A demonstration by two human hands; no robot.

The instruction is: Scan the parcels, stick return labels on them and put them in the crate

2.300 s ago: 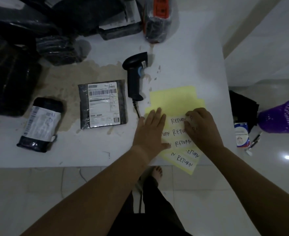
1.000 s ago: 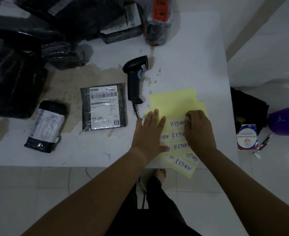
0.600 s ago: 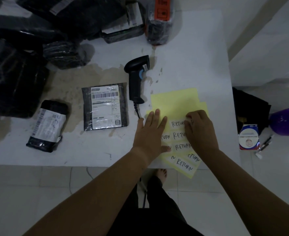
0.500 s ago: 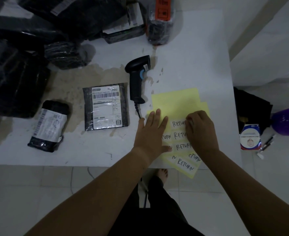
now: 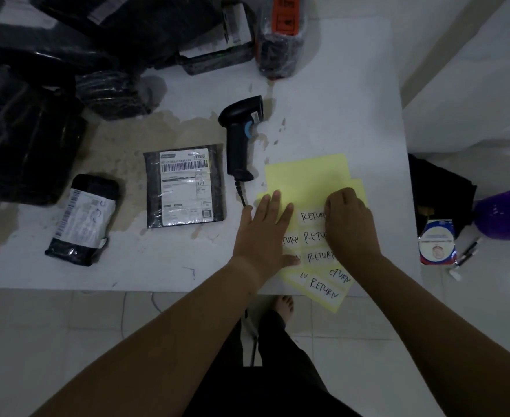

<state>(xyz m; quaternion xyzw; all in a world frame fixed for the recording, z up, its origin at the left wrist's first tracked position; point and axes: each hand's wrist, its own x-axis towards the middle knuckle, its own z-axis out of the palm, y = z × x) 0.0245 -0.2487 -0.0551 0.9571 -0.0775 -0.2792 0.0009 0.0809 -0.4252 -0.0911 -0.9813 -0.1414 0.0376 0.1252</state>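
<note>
Little has changed: left hand (image 5: 262,233) still flat on the label sheet (image 5: 304,179), right hand (image 5: 350,224) curled over it, grip hidden.

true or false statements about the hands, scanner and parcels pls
1. The left hand lies flat on the yellow label sheet. True.
2. The right hand holds the scanner. False: the scanner lies untouched on the table; the right hand's curled fingers are on the label sheet.
3. The flat parcel lies left of the scanner, shipping label facing up. True.
4. A RETURN label is stuck on the flat parcel. False: only its shipping label shows; the RETURN labels are on the sheet.
5. The purple basket stands on the table. False: it is off the table, to the right.
</note>
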